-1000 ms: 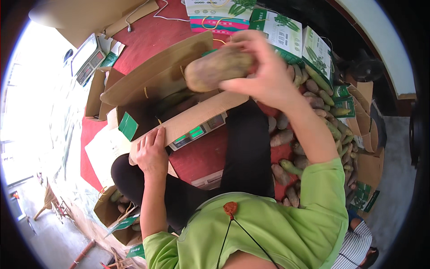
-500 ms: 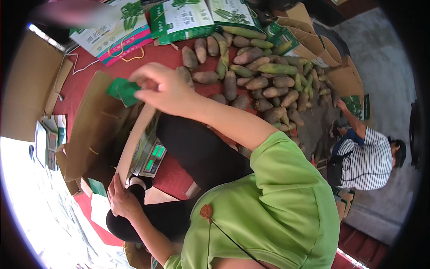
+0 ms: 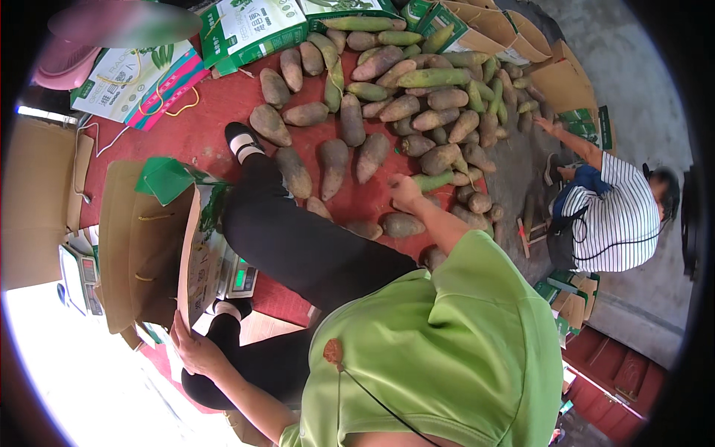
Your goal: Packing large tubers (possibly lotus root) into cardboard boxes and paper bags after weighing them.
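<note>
My left hand (image 3: 195, 352) pinches the carton (image 3: 191, 257), and here's my right hand (image 3: 405, 194), grip unclear, just left of a crosswise green radish (image 3: 433, 181)!

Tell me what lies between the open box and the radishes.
Head view: the lit scale at the edge of the open box, then the person's black-clad leg; the nearest radishes lie right beside the leg.

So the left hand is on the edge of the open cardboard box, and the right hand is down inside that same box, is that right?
Not quite: the head view shows the right hand out by the root vegetables. The left hand is indeed on the edge of the open cardboard box.
</note>
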Tool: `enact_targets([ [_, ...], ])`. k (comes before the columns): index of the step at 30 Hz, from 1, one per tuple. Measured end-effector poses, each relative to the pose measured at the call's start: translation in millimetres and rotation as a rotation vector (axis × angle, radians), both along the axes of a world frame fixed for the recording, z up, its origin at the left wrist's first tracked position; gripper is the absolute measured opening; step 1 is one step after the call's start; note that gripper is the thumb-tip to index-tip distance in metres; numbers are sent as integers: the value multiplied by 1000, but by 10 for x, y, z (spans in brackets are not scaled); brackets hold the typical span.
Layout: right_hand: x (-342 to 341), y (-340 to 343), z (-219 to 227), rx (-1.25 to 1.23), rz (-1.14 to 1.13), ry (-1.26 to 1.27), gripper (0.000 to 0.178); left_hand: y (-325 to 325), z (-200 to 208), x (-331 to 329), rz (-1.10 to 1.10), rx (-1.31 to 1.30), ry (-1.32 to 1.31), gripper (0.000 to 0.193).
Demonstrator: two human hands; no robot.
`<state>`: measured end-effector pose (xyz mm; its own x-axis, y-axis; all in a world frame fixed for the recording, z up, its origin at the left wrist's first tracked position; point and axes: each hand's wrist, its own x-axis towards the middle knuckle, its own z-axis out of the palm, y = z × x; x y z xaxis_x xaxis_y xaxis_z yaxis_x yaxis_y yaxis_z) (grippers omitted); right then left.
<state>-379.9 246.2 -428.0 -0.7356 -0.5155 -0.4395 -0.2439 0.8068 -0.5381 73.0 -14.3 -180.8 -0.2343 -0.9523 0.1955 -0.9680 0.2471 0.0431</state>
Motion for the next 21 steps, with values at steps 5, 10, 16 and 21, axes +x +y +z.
enact_targets([
  [5,-397,386,13,140,-216,92,32,19,26,15,19,-6,-2,38],
  [10,-953,839,-400,-68,-677,111,38,6,12,31,0,-32,-9,39],
  [16,-1501,1345,-617,-45,-853,-82,60,-61,-104,39,-21,-38,-57,32],
  [21,-1297,808,-164,-86,-1100,-100,79,11,35,64,-14,-58,-84,32],
])
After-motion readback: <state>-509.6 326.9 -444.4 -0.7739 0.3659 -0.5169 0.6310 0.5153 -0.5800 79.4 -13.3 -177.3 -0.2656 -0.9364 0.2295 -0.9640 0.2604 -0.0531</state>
